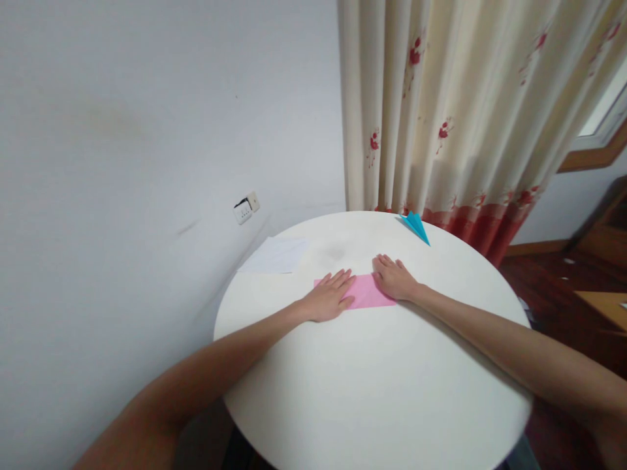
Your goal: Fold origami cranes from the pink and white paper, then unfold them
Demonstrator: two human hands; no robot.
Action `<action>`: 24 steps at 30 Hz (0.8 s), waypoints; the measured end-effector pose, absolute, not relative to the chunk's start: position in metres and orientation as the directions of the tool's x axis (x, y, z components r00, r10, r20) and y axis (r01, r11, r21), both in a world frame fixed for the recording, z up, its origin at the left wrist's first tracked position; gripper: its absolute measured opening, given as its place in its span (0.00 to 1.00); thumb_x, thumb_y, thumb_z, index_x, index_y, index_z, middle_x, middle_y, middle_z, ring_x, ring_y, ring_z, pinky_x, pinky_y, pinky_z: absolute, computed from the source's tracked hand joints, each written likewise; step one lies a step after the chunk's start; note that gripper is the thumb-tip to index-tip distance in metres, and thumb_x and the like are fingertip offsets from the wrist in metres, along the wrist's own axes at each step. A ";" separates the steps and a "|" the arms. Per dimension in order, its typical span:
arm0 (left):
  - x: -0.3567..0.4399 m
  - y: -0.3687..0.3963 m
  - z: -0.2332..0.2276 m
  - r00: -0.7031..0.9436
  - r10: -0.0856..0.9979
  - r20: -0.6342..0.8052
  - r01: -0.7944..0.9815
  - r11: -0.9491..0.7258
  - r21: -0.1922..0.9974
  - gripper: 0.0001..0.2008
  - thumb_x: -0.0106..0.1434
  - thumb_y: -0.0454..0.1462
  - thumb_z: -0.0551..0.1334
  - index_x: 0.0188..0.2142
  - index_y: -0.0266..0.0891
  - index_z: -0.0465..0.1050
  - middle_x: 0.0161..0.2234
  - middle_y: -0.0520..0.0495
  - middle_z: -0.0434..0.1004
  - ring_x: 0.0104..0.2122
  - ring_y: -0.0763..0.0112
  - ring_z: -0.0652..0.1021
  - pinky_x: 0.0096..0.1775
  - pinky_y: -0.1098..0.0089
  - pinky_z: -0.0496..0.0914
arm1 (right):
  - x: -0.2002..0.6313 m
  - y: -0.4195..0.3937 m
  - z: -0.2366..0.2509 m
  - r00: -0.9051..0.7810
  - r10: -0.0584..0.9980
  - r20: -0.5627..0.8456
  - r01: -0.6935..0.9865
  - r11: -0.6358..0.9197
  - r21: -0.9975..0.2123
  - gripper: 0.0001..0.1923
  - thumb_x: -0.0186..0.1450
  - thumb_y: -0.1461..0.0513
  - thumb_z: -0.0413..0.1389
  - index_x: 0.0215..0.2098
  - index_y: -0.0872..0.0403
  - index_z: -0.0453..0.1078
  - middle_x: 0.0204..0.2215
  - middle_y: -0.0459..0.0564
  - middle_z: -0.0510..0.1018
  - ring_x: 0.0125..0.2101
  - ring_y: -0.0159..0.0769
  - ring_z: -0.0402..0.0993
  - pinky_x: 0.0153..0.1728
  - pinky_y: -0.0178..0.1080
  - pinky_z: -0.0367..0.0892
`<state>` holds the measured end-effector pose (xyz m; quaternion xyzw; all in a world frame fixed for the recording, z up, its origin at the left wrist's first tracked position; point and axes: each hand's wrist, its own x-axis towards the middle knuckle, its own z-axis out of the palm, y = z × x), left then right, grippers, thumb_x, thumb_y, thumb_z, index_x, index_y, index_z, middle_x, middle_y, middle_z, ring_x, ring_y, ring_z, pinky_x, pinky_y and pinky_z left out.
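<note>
1. Paper was the thing under both of my hands — a pink paper strip point(365, 292) lying flat on the round white counter point(372, 385), a little beyond its middle as I looked at it.
2. Its long axis ran left to right across my view, roughly square to my forearms, with a slight tilt I could not judge exactly.
3. My left hand point(329, 297) lay on the strip's left end, fingers spread loosely and flat, palm down — pressing, not pinching anything.
4. My right hand point(394, 277) lay on the right end and far edge, also flat and palm down with the fingers close together, holding nothing between them.
5. Both hands touched the strip, so neither was nearer; the bare pink stretch showed between them and toward my right wrist.
6. A blue folded paper point(415, 225), pointed like a dart, sat well apart near the far rim, closer to my right hand.
7. A white sheet point(277, 256) lay at the far left edge of the counter, nearer my left hand, touching neither hand.
8. Writing or brand marks — I could read none on the papers; the wall socket point(246, 209) was too small to make out, and the curtain point(465, 111) bore only red flower prints.
</note>
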<state>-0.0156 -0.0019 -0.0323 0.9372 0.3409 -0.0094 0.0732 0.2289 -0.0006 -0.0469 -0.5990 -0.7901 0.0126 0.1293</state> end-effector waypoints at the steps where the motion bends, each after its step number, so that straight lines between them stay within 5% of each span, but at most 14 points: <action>1: -0.015 -0.001 -0.031 0.769 0.634 -0.089 0.639 -0.756 0.141 0.35 0.68 0.54 0.36 0.68 0.37 0.37 0.69 0.41 0.31 0.67 0.61 0.38 0.64 0.57 0.36 | 0.232 0.002 -0.043 -0.211 0.955 0.210 0.949 0.252 -0.189 0.25 0.69 0.59 0.40 0.59 0.63 0.61 0.61 0.66 0.62 0.61 0.51 0.56 0.57 0.52 0.53; 6: -0.008 0.010 -0.022 0.750 0.612 -0.249 0.659 -0.725 0.202 0.44 0.63 0.61 0.42 0.68 0.37 0.35 0.68 0.38 0.27 0.67 0.55 0.36 0.63 0.50 0.38 | 0.238 0.008 -0.025 -0.252 0.937 0.242 0.874 0.328 -0.360 0.19 0.67 0.56 0.46 0.43 0.58 0.74 0.43 0.59 0.79 0.44 0.43 0.73 0.46 0.38 0.63; 12: -0.006 0.010 -0.030 0.709 0.674 -0.207 0.705 -0.673 0.224 0.52 0.57 0.65 0.47 0.68 0.34 0.32 0.68 0.35 0.27 0.67 0.51 0.37 0.63 0.49 0.39 | 0.240 0.005 -0.024 -0.268 0.949 0.165 0.816 0.315 -0.484 0.23 0.52 0.52 0.63 0.41 0.57 0.74 0.34 0.53 0.78 0.32 0.39 0.73 0.32 0.36 0.63; 16: -0.007 0.010 -0.029 0.672 0.731 -0.124 0.733 -0.631 0.254 0.54 0.54 0.64 0.54 0.68 0.33 0.38 0.68 0.33 0.35 0.66 0.49 0.45 0.62 0.54 0.47 | 0.242 0.007 -0.027 -0.260 0.963 0.073 0.731 0.245 -0.637 0.11 0.51 0.56 0.61 0.26 0.57 0.72 0.21 0.45 0.73 0.24 0.33 0.66 0.24 0.34 0.58; 19: -0.006 0.012 -0.018 0.637 0.771 0.020 0.727 -0.609 0.317 0.47 0.52 0.58 0.62 0.63 0.34 0.55 0.63 0.34 0.56 0.61 0.49 0.62 0.58 0.58 0.57 | 0.239 0.005 -0.025 -0.262 0.958 0.115 0.573 0.250 -0.780 0.12 0.52 0.55 0.60 0.24 0.57 0.69 0.18 0.42 0.68 0.21 0.29 0.62 0.22 0.32 0.55; 21: -0.008 0.015 -0.009 0.631 0.768 0.107 0.677 -0.613 0.407 0.32 0.54 0.52 0.63 0.54 0.38 0.70 0.53 0.39 0.72 0.50 0.54 0.73 0.51 0.62 0.64 | 0.234 0.000 -0.022 -0.255 0.957 0.137 0.473 0.247 -0.845 0.14 0.53 0.53 0.60 0.25 0.57 0.68 0.19 0.42 0.67 0.21 0.28 0.61 0.21 0.32 0.56; 24: -0.015 0.019 0.001 0.620 0.779 0.096 0.607 -0.554 0.570 0.19 0.57 0.50 0.61 0.37 0.37 0.79 0.34 0.46 0.80 0.34 0.63 0.77 0.36 0.68 0.67 | 0.223 -0.010 -0.017 -0.258 0.956 0.140 0.327 0.223 -0.918 0.17 0.51 0.51 0.62 0.26 0.56 0.68 0.20 0.42 0.68 0.22 0.29 0.62 0.21 0.32 0.57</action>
